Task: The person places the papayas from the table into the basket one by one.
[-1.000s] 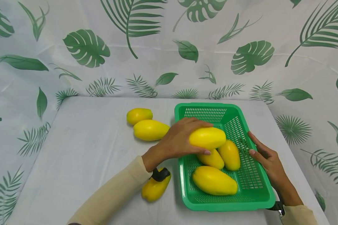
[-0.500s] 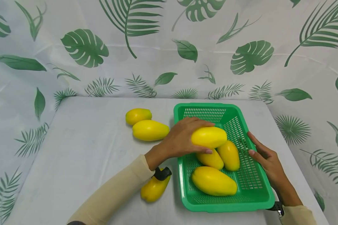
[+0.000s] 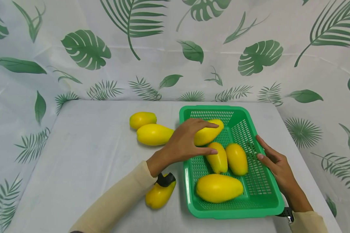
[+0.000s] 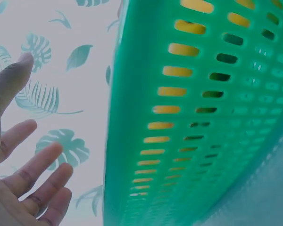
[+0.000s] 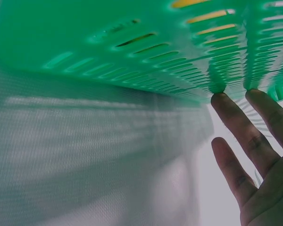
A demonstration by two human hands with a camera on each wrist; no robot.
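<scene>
My left hand (image 3: pixel 184 140) hovers over the left rim of a green plastic basket (image 3: pixel 236 213), thumb and fingers spread apart. Just past its fingertips, a yellow papaya (image 3: pixel 208 133) lies tilted in the basket's far part, partly covered by the hand. Two smaller papayas lie side by side in the middle, the left papaya (image 3: pixel 218 161) partly under my thumb, the right papaya (image 3: pixel 237 160) in full sight. A larger papaya (image 3: pixel 219 188) rests at the near end. My right hand (image 3: pixel 280 170) holds the basket's right side, thumb at the rim, straight fingertips (image 5: pixel 219 100) against the outer wall.
Left of the basket, two papayas lie close together on the white-covered table (image 3: pixel 84 155): a small papaya (image 3: pixel 143 120) behind a longer papaya (image 3: pixel 154 134). Another papaya (image 3: pixel 160 195) sits under my left wrist. A leaf-patterned sheet (image 3: pixel 163 48) hangs behind the table.
My left hand has let go of the papaya, which now lies in the far part of the basket. The middle-left and near papayas have turned slightly. My right hand stays on the basket.
</scene>
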